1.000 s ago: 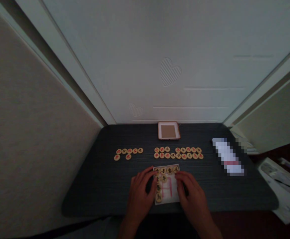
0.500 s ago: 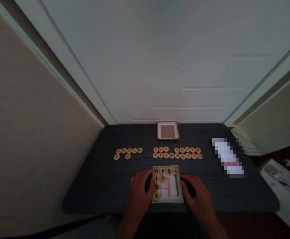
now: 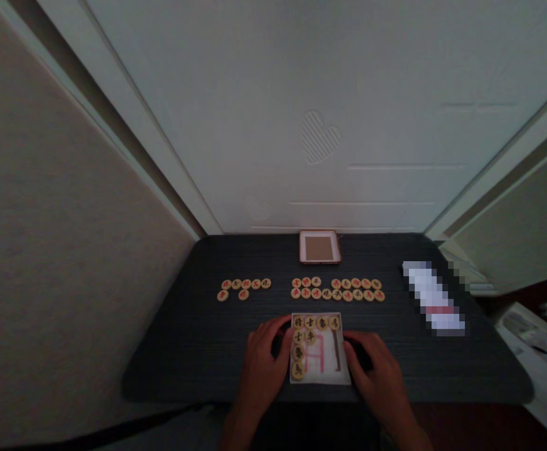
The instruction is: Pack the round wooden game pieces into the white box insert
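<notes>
A shallow white square box (image 3: 324, 379) lies near the front edge of the dark table. Along its far side and left side run round wooden Chinese chess pieces (image 3: 322, 322) with black characters, with one more piece (image 3: 310, 337) inside that corner. Pink and dark marks show on the bare box bottom. My left hand (image 3: 266, 354) grips the box's left side between thumb and fingers. On the opposite side, my right hand (image 3: 376, 363) holds the right edge the same way. The fingertips of both hands are partly hidden.
Beyond the box, more chess pieces (image 3: 338, 295), many with red characters, lie in rows, with a smaller group (image 3: 246, 284) to the left. A brown-rimmed square lid or tray (image 3: 320, 262) stands at the back by the white door (image 3: 235, 113). A blurred pale object (image 3: 433, 297) lies right.
The whole scene sits slightly further right in the view. Both hands stay at the sides of the box, and the pieces keep their places.
</notes>
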